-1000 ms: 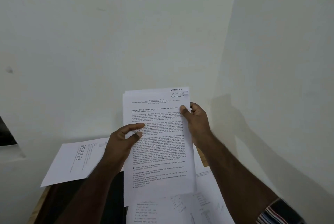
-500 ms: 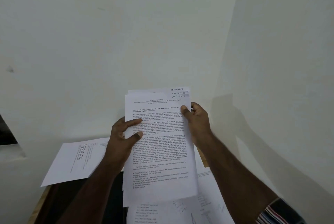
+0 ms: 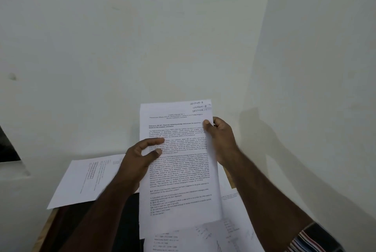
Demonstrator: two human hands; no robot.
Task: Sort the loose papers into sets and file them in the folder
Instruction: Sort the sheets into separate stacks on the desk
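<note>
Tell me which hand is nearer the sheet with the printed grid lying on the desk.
Left. The left hand grips the held stack at its left edge, directly over the grid sheet's right end. The right hand holds the stack's far right edge.

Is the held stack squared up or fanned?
Slightly fanned. The stack of papers shows three offset top edges, with handwritten section labels stepped at the top right corner.

Dark wooden-edged table — loose printed sheets lie on it.
</note>
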